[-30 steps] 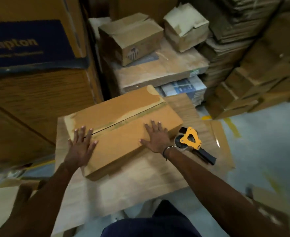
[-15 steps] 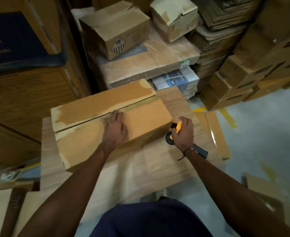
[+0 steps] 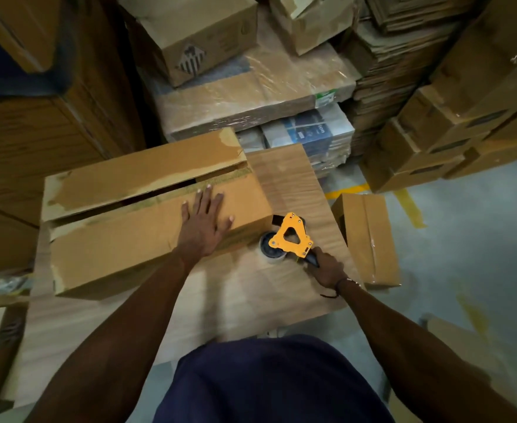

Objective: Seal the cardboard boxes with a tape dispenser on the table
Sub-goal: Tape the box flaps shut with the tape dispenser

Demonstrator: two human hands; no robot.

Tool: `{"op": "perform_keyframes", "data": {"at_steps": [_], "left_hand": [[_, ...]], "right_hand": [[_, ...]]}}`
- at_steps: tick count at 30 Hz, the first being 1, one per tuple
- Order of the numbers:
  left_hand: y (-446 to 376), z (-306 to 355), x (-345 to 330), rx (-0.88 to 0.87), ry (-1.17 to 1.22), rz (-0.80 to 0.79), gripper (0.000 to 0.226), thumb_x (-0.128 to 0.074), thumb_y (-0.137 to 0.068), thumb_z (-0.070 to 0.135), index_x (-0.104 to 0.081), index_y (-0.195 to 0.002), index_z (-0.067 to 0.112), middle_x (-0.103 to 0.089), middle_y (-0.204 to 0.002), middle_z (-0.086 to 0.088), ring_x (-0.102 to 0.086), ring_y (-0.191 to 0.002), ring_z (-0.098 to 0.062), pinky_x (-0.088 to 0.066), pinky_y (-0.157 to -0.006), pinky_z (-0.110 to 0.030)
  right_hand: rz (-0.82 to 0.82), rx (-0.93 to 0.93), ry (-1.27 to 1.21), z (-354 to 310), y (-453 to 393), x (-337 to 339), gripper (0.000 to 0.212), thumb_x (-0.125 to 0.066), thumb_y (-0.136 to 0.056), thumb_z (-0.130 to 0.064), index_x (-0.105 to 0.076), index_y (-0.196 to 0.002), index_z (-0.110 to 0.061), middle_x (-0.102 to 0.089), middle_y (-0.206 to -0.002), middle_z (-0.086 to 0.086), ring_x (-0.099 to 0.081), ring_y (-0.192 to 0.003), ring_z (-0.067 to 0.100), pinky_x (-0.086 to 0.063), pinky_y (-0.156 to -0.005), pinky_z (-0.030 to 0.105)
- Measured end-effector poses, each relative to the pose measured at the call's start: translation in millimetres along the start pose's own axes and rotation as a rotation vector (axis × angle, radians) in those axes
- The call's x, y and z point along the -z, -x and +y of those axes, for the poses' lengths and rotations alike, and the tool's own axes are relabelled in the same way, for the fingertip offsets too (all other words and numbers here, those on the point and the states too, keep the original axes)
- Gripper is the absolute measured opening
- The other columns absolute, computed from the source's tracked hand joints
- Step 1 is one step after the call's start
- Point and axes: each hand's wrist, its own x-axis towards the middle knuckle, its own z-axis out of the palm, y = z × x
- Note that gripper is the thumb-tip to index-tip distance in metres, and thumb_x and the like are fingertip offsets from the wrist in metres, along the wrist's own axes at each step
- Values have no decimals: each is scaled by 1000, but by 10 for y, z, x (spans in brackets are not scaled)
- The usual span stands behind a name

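Fingers of the left hand (image 3: 203,221) lie flat and spread on the near flap of the long cardboard box (image 3: 147,221), pressing it down. The fingertips reach almost to the gap between the two flaps. That gap is open and dark, and the far flap sits a bit higher than the near one.

The right hand (image 3: 325,270) is curled round the dark handle of the tape dispenser (image 3: 287,239) and grips it. The dispenser has a yellow frame and a tape roll under it. It is just beside the right end of the box, a little to the right of the left hand.

Under both hands is a wooden table (image 3: 251,288), and the box rests on it. A smaller taped box (image 3: 370,239) stands to the right of the right hand. Past the hands, more boxes are piled high.
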Motion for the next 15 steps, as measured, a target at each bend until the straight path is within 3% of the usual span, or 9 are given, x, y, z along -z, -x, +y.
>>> {"op": "perform_keyframes", "data": {"at_steps": [3, 5, 8, 10, 12, 15], "left_hand": [[17, 30, 3, 0, -47, -10, 87, -19, -99, 79, -1, -167, 27, 15, -174, -2, 14, -160, -26, 3, -126, -61], [25, 31, 14, -10, -74, -25, 99, -23, -92, 88, 5, -166, 27, 19, -173, -2, 17, -159, -26, 5, -126, -60], [33, -17, 10, -43, -123, -57, 112, -34, -86, 91, 15, -165, 28, 24, -171, -3, 19, -158, -28, 5, -127, -59], [52, -43, 10, -71, -137, -64, 112, -41, -87, 86, 17, -164, 29, 25, -171, -4, 19, -158, -28, 0, -127, -61], [80, -46, 3, -90, -132, -66, 110, -44, -89, 81, 18, -163, 30, 25, -171, -4, 20, -158, -29, 0, -127, -60], [145, 7, -4, -107, -138, -54, 108, -42, -90, 82, 16, -164, 29, 24, -171, -5, 20, -158, -29, 4, -127, -56]], "right_hand": [[-10, 44, 27, 47, -37, 252, 49, -64, -95, -38, -52, -133, -10, -66, -119, 22, -60, -110, 46, -48, -84, 49], [1, 65, 11, 8, -16, 521, 40, -65, -98, -29, -57, -132, -9, -68, -119, 21, -62, -110, 44, -42, -77, 40], [107, 52, -85, -13, 17, 933, 24, -64, -101, -31, -67, -117, -13, -71, -101, 11, -64, -92, 34, -38, -68, 36], [127, 30, -231, -69, 0, 1188, 19, -58, -105, -30, -70, -101, -15, -66, -85, 5, -58, -77, 24, -37, -64, 36], [83, 31, -476, -179, -96, 1426, 29, -50, -107, -23, -67, -85, -13, -59, -70, 5, -50, -61, 19, -33, -60, 36], [-57, 22, -749, -448, -346, 1762, 38, -42, -98, -39, -61, -85, -9, -48, -63, 5, -37, -51, 16, -25, -52, 33]]}}
